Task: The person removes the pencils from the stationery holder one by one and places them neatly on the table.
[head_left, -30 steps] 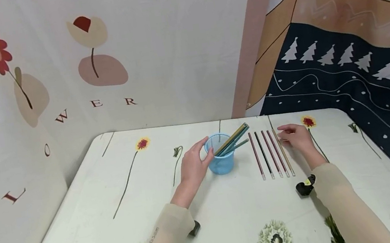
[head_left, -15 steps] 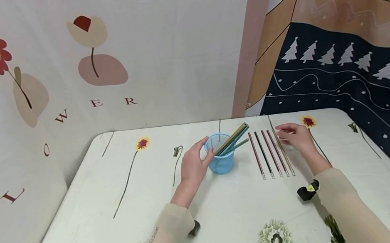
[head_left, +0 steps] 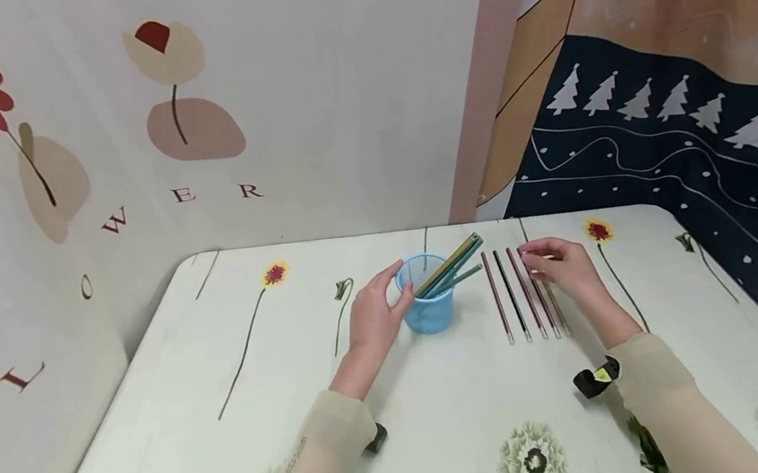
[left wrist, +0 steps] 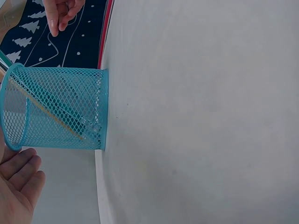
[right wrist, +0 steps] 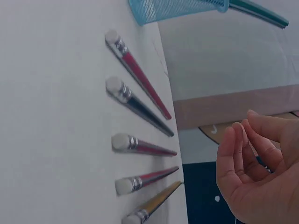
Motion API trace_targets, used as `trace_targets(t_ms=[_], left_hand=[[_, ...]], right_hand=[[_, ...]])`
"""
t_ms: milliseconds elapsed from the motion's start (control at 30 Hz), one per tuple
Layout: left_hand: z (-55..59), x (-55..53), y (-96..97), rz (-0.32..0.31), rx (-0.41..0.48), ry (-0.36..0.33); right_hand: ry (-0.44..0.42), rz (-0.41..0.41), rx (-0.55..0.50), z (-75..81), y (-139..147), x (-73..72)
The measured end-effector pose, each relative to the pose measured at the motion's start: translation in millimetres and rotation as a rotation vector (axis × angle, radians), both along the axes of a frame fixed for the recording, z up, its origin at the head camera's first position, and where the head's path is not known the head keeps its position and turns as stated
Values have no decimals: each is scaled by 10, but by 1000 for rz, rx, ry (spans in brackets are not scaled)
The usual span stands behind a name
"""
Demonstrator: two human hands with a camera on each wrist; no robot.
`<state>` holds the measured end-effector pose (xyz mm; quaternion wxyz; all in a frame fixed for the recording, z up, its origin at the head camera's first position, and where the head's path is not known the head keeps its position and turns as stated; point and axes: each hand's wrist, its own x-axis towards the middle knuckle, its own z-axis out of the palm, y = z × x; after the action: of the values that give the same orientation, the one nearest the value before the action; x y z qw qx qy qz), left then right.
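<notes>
- my left hand [head_left: 374,315] grips the blue mesh cup [head_left: 430,317] by its rim, thumb and forefinger spread around it; the cup stands upright on the table [head_left: 159,441] with pencils [head_left: 453,265] leaning inside.
- my right hand [head_left: 568,269] holds nothing, fingers loosely bent, over the far ends of the pencil row [right wrist: 147,146], right of the cup.
- i judge this step as reaching for a pencil.
- next calls for a light pinch on one slim shaft, neighbours undisturbed, cup steady.

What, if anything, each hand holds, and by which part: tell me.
The left hand holds the blue round mesh cup by its upper side, near the rim; the right hand holds nothing.
</notes>
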<state>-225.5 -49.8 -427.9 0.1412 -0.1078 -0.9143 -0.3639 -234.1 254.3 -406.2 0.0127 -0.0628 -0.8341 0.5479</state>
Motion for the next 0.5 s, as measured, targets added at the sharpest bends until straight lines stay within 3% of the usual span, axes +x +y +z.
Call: trace_targets(t_ms=[500], left_hand=[[2, -9, 5, 1, 7, -5]], right_hand=[[-12, 176, -12, 169, -278, 145]])
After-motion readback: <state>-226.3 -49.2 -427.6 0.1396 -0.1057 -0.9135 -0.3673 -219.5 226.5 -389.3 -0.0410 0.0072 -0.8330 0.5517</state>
